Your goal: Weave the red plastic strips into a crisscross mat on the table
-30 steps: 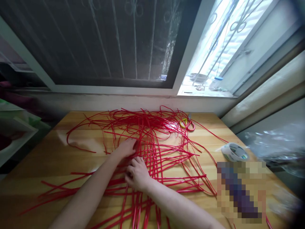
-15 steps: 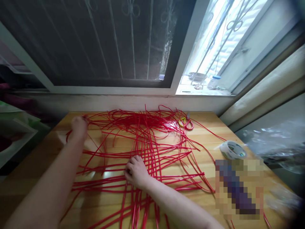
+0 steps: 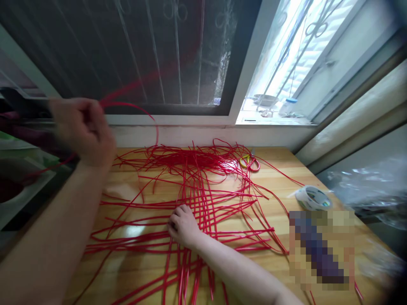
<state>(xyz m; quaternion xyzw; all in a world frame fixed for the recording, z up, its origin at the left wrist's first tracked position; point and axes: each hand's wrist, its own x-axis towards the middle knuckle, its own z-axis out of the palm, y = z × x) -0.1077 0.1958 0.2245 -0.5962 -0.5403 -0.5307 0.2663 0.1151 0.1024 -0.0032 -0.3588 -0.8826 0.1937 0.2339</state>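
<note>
Head view: left hand [image 3: 81, 129], upper left, kept its grip clamped on a lifted red strand [image 3: 149, 113]; right hand [image 3: 183, 225], centre, lay on woven strands [image 3: 219, 212] on the table [image 3: 282, 157], its grip impossible to tell

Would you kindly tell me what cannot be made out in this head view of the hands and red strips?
Head view:
- Left hand: motion blur hides how its fingers pinch the red strand.
- Right hand: its own back hides whether the fingers grip the woven strips.
- Scissors: blades buried under strips.
- Masked object beside the tape roll: pixelated over.
- Strips' near ends: cut off by the bottom edge.
</note>
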